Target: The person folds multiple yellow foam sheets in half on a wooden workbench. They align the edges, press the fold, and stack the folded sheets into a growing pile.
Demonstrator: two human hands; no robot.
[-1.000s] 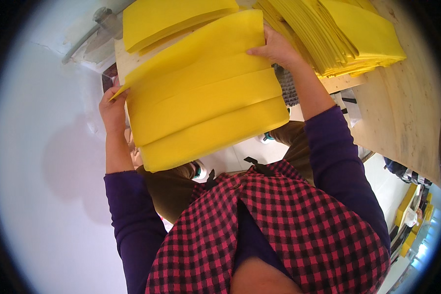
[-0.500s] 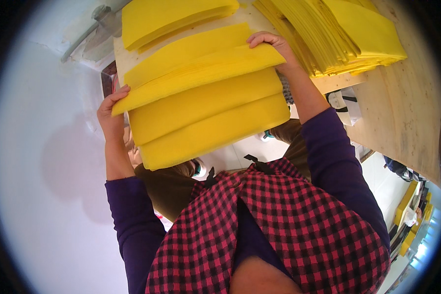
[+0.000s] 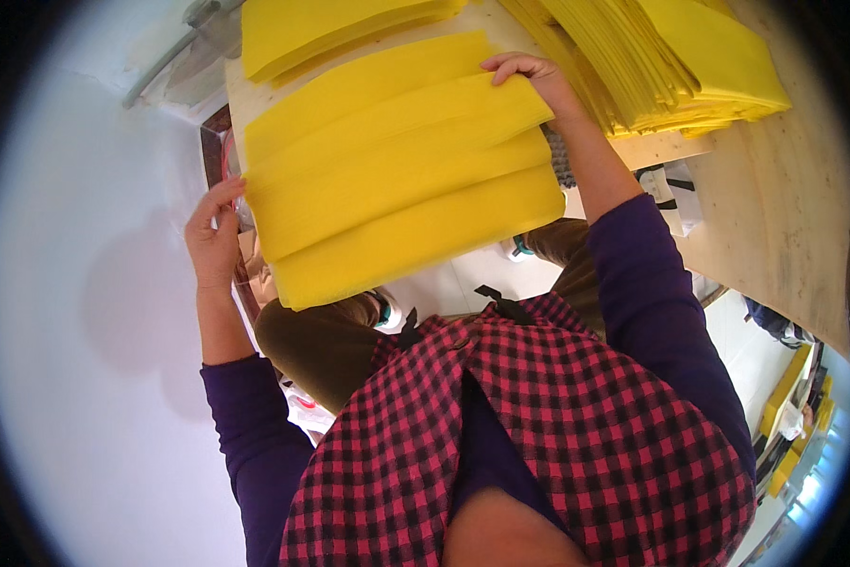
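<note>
Pale wall (image 3: 94, 331) fills the left side of the frame, and a wood table (image 3: 774, 208) runs down the right side. Yellow sheets (image 3: 396, 189) lie in layers in the upper middle of the frame, and their near edge is above your lap. Your right hand (image 3: 541, 83) is at their upper right corner. Its fingers bend over the top layer and grasp it, though your thumb is hidden. Your left hand (image 3: 215, 236) is at their left edge. Its fingertips touch the edge and its thumb stands a bit apart, so I cannot tell if it pinches the sheets or has let go.

At the upper left of the frame you have a yellow stack (image 3: 340, 36), near the sheets but apart from them. At the upper right, a big yellow pile (image 3: 623, 66) is spread like a fan on the table. A bumpy grey thing (image 3: 559, 156) shows just beside the right edge of the sheets. You wear a red and black checked top (image 3: 576, 416) with purple sleeves (image 3: 656, 293). Below the sheets, your brown trousers (image 3: 316, 350) and some white floor (image 3: 434, 283) show.
</note>
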